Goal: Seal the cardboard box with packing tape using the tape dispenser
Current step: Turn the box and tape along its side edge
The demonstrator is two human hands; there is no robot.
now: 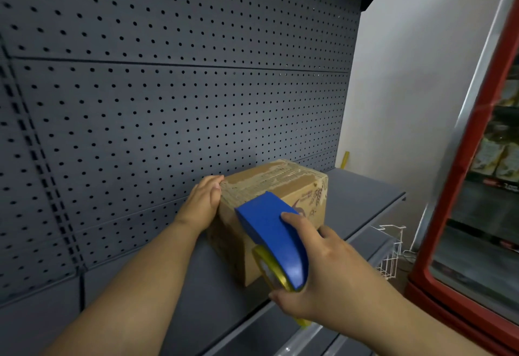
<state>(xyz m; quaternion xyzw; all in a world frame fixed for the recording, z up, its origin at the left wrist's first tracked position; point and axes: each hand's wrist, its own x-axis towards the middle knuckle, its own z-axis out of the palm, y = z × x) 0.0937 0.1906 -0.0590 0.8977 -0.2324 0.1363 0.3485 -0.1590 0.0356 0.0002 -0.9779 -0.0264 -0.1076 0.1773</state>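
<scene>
A brown cardboard box (283,187) sits on a grey metal shelf (362,195), its top flaps closed and covered with old torn tape traces. My left hand (203,201) lies flat against the box's left side, fingers curled over the top edge. My right hand (317,271) grips a blue tape dispenser (272,232) with a yellowish tape roll (271,270) in it. The dispenser's front end rests against the near top edge of the box.
A dark grey pegboard panel (168,88) backs the shelf. A white wire basket (390,251) hangs below the shelf's right end. A red-framed glass-door cooler (455,215) stands to the right. A white wall (407,88) is behind.
</scene>
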